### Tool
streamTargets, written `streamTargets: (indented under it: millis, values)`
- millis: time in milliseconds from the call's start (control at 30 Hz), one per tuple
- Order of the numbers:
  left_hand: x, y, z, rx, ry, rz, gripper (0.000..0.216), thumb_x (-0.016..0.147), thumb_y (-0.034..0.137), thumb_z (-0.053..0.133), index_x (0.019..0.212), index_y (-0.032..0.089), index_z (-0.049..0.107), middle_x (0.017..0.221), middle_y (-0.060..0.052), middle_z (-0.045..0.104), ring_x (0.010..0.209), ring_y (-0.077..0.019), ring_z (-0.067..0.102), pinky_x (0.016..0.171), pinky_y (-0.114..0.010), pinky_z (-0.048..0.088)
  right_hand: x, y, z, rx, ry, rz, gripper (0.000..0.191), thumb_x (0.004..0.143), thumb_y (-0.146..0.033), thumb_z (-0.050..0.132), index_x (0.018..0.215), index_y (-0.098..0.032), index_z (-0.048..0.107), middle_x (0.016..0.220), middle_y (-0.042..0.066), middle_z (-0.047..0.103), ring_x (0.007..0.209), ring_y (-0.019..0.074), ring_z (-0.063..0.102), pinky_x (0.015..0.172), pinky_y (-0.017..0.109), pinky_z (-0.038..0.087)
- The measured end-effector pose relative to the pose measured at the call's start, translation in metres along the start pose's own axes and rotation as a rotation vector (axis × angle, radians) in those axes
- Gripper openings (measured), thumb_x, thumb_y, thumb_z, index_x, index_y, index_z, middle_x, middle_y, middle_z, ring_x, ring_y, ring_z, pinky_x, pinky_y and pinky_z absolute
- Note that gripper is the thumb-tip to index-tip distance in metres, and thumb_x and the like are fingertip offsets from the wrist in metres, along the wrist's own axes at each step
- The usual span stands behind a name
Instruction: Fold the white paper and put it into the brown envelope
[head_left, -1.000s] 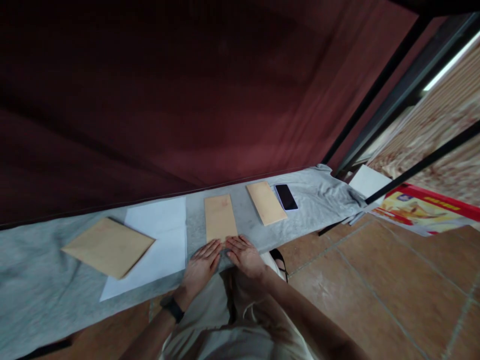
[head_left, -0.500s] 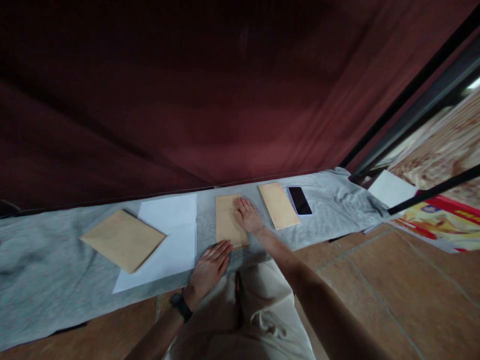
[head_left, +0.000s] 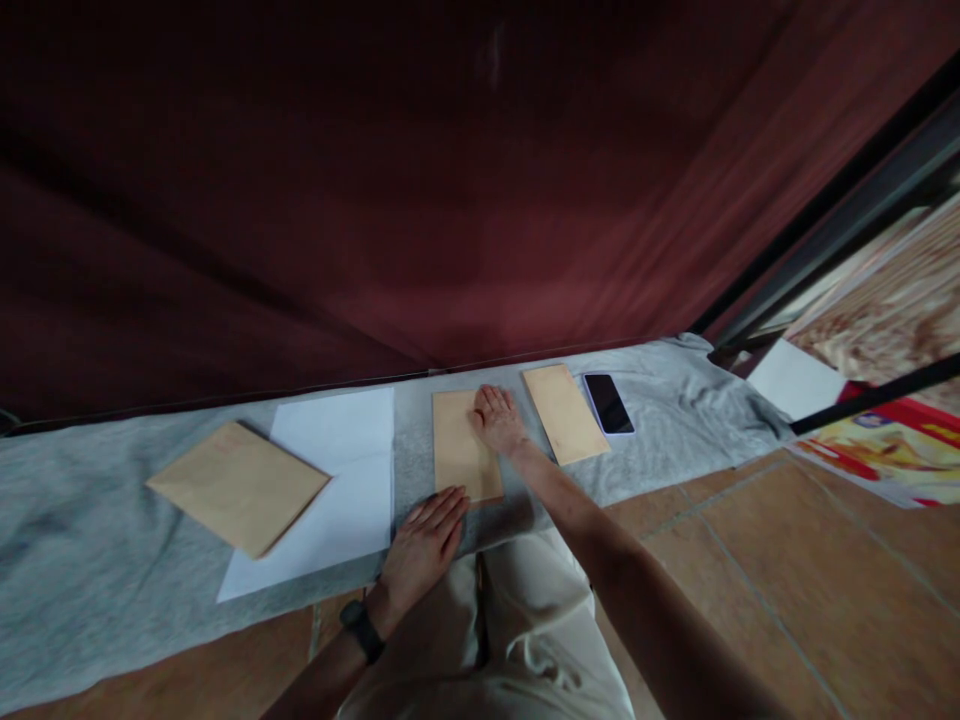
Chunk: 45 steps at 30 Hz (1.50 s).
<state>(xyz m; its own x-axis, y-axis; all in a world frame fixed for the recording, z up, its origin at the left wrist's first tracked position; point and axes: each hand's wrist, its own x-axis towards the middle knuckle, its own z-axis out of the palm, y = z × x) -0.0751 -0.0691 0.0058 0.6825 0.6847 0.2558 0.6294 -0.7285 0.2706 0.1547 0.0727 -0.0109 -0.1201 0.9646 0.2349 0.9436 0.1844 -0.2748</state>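
Observation:
A narrow tan envelope (head_left: 459, 450) lies on the grey cloth (head_left: 90, 560) straight ahead. My right hand (head_left: 496, 420) rests flat on its far right corner, fingers stretched out. My left hand (head_left: 424, 540) lies flat on the cloth at the envelope's near edge, fingertips touching it, with a black watch on the wrist. A second narrow tan envelope (head_left: 564, 412) sits just right of the first. A black phone (head_left: 609, 403) lies beside that one.
A white paper sheet (head_left: 330, 480) lies left of the middle envelope, with a larger tan envelope (head_left: 238, 486) overlapping its left side. A dark red curtain hangs behind the cloth. Tiled floor, a white sheet (head_left: 795, 378) and a colourful printed poster (head_left: 885, 450) are at right.
My right hand slid from the envelope's near edge, beside my left hand, up to its far right corner. My left hand stayed at the near edge.

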Motion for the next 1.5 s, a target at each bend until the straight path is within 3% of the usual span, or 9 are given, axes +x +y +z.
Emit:
streamTargets:
  millis: [300,500,700,900,1100,1233,1367,1500]
  values:
    - [0.001,-0.001,0.002,0.037,0.012,0.023,0.040,0.103,0.025,0.045,0.139,0.022,0.062,0.147,-0.005,0.061,0.135,-0.0229,0.058,0.109,-0.043,0.050,0.007,-0.026,0.002,-0.010,-0.083,-0.053,0.067,0.107,-0.049,0.036,0.155,-0.003,0.038,0.164,0.020,0.034,0.155,0.0299,0.030,0.129,0.047,0.019]
    - [0.001,-0.001,0.002,0.042,0.026,0.018,0.040,0.103,0.026,0.045,0.139,0.021,0.061,0.144,-0.006,0.064,0.132,-0.0229,0.060,0.107,-0.042,0.051,0.009,-0.048,0.010,-0.009,-0.126,-0.153,0.063,0.107,-0.049,0.037,0.157,-0.012,0.037,0.166,0.015,0.033,0.155,0.0280,0.030,0.128,0.050,0.020]
    - [0.001,0.000,0.003,0.031,0.031,0.007,0.039,0.103,0.025,0.044,0.136,0.021,0.064,0.139,-0.009,0.067,0.129,-0.0253,0.063,0.108,-0.045,0.050,-0.027,-0.070,0.012,0.012,-0.134,-0.312,0.060,0.107,-0.049,0.040,0.157,-0.014,0.038,0.166,0.012,0.033,0.154,0.0247,0.031,0.129,0.049,0.020]
    - [0.001,0.003,0.001,0.013,0.024,-0.006,0.036,0.102,0.024,0.046,0.132,0.020,0.067,0.135,-0.009,0.069,0.127,-0.0267,0.064,0.107,-0.047,0.051,-0.059,-0.056,0.001,0.044,-0.164,-0.444,0.051,0.109,-0.043,0.039,0.155,-0.020,0.043,0.165,0.006,0.036,0.154,0.0190,0.033,0.130,0.042,0.021]
    - [0.002,0.003,-0.002,-0.019,0.048,0.011,0.038,0.102,0.024,0.046,0.136,0.021,0.064,0.141,-0.007,0.066,0.132,-0.0238,0.060,0.109,-0.045,0.050,-0.040,-0.034,-0.004,0.023,-0.074,-0.228,0.063,0.108,-0.047,0.039,0.162,-0.017,0.027,0.170,0.013,0.023,0.158,0.0273,0.022,0.129,0.051,0.020]
    - [0.002,0.002,-0.002,-0.010,0.049,0.022,0.039,0.103,0.024,0.046,0.138,0.023,0.063,0.142,-0.006,0.065,0.133,-0.0234,0.059,0.110,-0.044,0.049,-0.015,-0.024,-0.002,0.019,-0.066,-0.108,0.063,0.108,-0.046,0.037,0.162,-0.017,0.026,0.169,0.014,0.024,0.157,0.0277,0.023,0.127,0.055,0.023]
    - [0.002,0.003,-0.002,0.008,0.031,0.028,0.041,0.103,0.023,0.047,0.141,0.024,0.060,0.143,-0.005,0.064,0.134,-0.0230,0.059,0.110,-0.044,0.049,-0.003,-0.019,-0.001,0.017,-0.075,-0.098,0.061,0.108,-0.045,0.037,0.162,-0.020,0.028,0.166,0.012,0.032,0.156,0.0268,0.027,0.128,0.056,0.020]
    - [0.001,0.003,-0.002,0.020,0.014,0.014,0.041,0.102,0.022,0.047,0.141,0.022,0.060,0.145,-0.005,0.063,0.134,-0.0229,0.058,0.110,-0.044,0.049,-0.014,-0.023,-0.002,0.007,-0.085,-0.127,0.062,0.107,-0.046,0.040,0.161,-0.018,0.030,0.165,0.013,0.034,0.156,0.0263,0.028,0.130,0.054,0.016]
